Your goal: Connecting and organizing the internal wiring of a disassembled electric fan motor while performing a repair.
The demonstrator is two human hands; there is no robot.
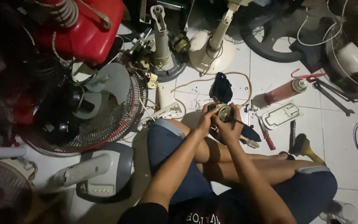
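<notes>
I sit cross-legged on a white tiled floor and hold a small round fan motor (223, 111) in front of my knees. My left hand (206, 119) grips its left side with the fingers curled round it. My right hand (230, 127) clasps it from below and from the right. A thin dark rod sticks out from the motor toward the right. Both hands are closed on the motor, so most of its body is hidden.
A fan grille with blades (98, 110) lies to my left, a grey fan base (104, 174) below it. Fan stands (210, 45), a red casing (85, 29), a spray can (284, 91), a white cover plate (282, 115), screwdrivers (266, 135), a brush (305, 147) and pliers (332, 93) lie around.
</notes>
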